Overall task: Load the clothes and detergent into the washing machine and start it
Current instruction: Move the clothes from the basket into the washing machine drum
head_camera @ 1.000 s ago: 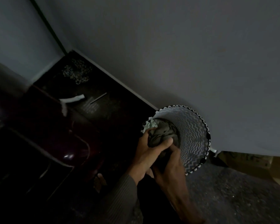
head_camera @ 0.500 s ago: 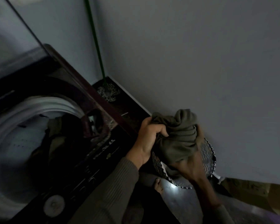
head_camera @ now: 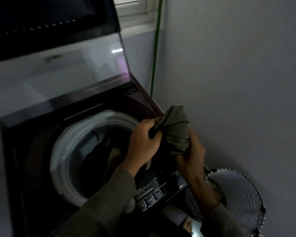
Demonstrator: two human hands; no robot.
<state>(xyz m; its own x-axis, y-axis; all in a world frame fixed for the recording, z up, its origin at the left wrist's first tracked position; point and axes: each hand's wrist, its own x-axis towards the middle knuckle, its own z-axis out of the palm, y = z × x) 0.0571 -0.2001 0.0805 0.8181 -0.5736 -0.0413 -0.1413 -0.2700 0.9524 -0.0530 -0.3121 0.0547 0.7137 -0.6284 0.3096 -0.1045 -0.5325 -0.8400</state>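
Note:
A dark top-loading washing machine (head_camera: 32, 159) stands open, its glass lid (head_camera: 67, 74) raised at the back. Dark clothes (head_camera: 99, 151) lie inside the white-rimmed drum (head_camera: 58, 165). My left hand (head_camera: 142, 142) and my right hand (head_camera: 191, 154) both grip a bunched olive-green garment (head_camera: 176, 130), held above the machine's right front corner, just right of the drum opening. The control panel (head_camera: 152, 192) with round buttons shows below my hands.
A zigzag-patterned laundry basket (head_camera: 243, 195) stands on the floor at the lower right, against the grey wall (head_camera: 237, 82). A green pipe (head_camera: 155, 57) runs down the corner behind the machine. A bare foot (head_camera: 186, 224) shows at the bottom.
Both hands lifted the olive garment out of the basket and carried it up and left to the machine's opening. My view swung from the floor to the open drum.

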